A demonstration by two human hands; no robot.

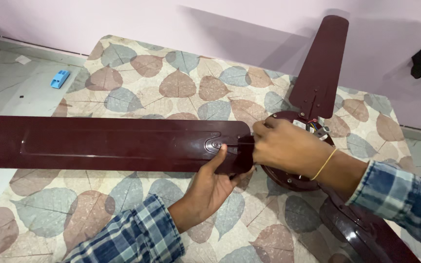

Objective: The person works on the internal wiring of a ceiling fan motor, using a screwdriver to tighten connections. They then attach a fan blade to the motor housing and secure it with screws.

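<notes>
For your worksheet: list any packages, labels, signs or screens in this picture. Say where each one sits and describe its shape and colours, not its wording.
Small box: on the pale floor at upper left, beside the leaf-patterned cloth; oblong, light blue; whether it is a package cannot be told.
Scrap: on the floor near the wall, past the box; small, flat, white, perhaps paper.
Label: on the fan's motor hub, beside the wires; small, pale.
No signs or screens show.

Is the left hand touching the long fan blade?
Touching. The head view shows the left hand cupping the inner end of the long fan blade from below, its thumb pressed flat on the blade's top beside the screws.
</notes>
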